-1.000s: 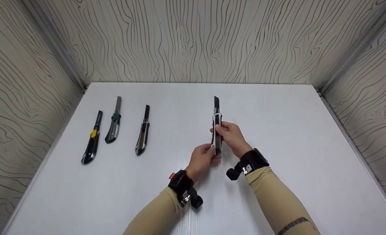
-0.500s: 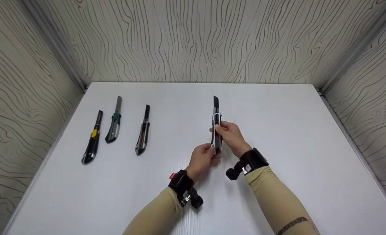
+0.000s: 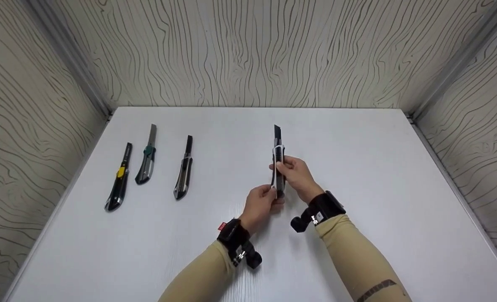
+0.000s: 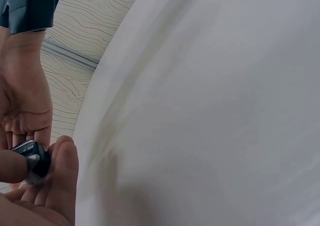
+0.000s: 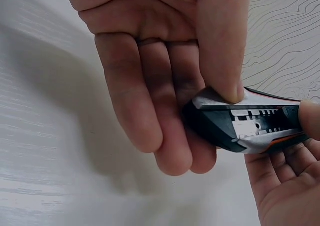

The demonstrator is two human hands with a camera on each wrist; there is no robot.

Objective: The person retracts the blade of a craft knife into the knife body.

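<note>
Both hands hold one utility knife (image 3: 278, 153), black and silver with orange trim, its dark blade extended toward the back wall. My left hand (image 3: 259, 207) pinches the butt end between thumb and fingers. The right hand (image 3: 299, 178) grips the middle of the handle, its thumb on the slider. In the right wrist view, the knife's black end (image 5: 215, 121) lies under the left thumb, while the right thumb (image 5: 310, 118) presses farther along the body. Only the dark butt (image 4: 36, 161) shows between the fingers in the left wrist view; the blade is hidden there.
Three more utility knives lie to the left on the white table (image 3: 357, 147): one with a yellow slider (image 3: 117, 186), one with a teal slider (image 3: 146, 165), and a black and silver one (image 3: 184, 176). A wood-patterned wall (image 3: 240, 54) stands behind, with panels at both sides.
The blade tip of the held utility knife has shifted very slightly left. Both hands keep their grip, and the other utility knives have not moved.
</note>
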